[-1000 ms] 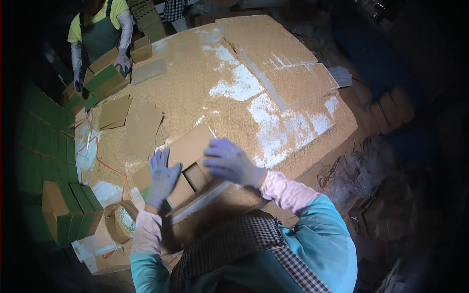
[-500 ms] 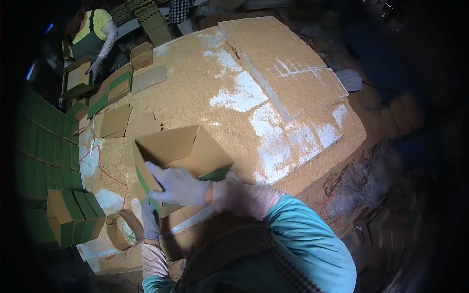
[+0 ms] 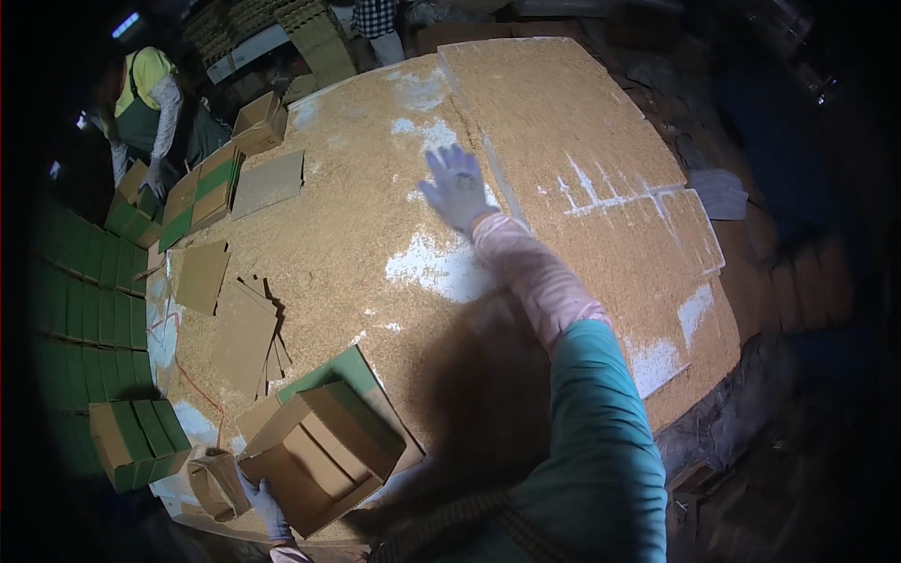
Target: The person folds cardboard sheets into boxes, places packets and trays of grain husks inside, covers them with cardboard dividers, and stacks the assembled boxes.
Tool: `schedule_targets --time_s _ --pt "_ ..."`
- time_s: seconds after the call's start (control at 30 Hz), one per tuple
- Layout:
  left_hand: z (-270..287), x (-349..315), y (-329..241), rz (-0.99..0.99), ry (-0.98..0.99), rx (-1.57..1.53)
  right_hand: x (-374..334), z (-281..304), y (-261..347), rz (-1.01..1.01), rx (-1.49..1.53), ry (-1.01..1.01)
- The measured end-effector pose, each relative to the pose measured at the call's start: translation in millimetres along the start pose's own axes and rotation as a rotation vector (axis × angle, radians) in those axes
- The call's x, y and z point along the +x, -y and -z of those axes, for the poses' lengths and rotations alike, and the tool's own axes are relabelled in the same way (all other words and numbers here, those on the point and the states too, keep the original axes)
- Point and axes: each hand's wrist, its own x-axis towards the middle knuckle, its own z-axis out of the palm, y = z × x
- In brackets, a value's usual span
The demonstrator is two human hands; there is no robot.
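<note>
An open cardboard box, brown with green on it, stands tilted at the near edge of the table. My left hand, in a pale grey glove, grips its left side near the bottom; part of the fingers is hidden by the box. Stretched far forward, my right hand, gloved too, has its fingers spread over the sawdust-like layer on the table. It holds nothing. Whether it touches the surface I cannot tell. Behind the box shows a green and brown cardboard flap.
Flat cardboard sheets lie left of centre. Left of my box are a small open carton and a green-and-brown box group. Green boxes are stacked along the left. A co-worker handles a box at the far left.
My right hand has left the box and reached far forward, its fingers spreading. The box has come nearer to me and turned, with my left hand still on it. The co-worker's box has been lowered.
</note>
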Motion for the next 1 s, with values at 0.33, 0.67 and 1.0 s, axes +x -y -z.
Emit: schedule_targets --time_s 0.33,0.67,1.0 --pt "29.2 9.6 24.6 -0.045 -0.016 0.118 -118.6 75.4 -189.2 -0.659 -0.163 0.463" --pt "-34.9 17.7 -20.8 -0.110 0.082 -0.024 -408.7 75.7 -152.8 -1.374 0.058 -0.033" --pt "-21.3 -14.6 -42.7 -0.061 -0.034 0.238 -262.7 199.6 49.1 -1.269 1.261 -0.767"
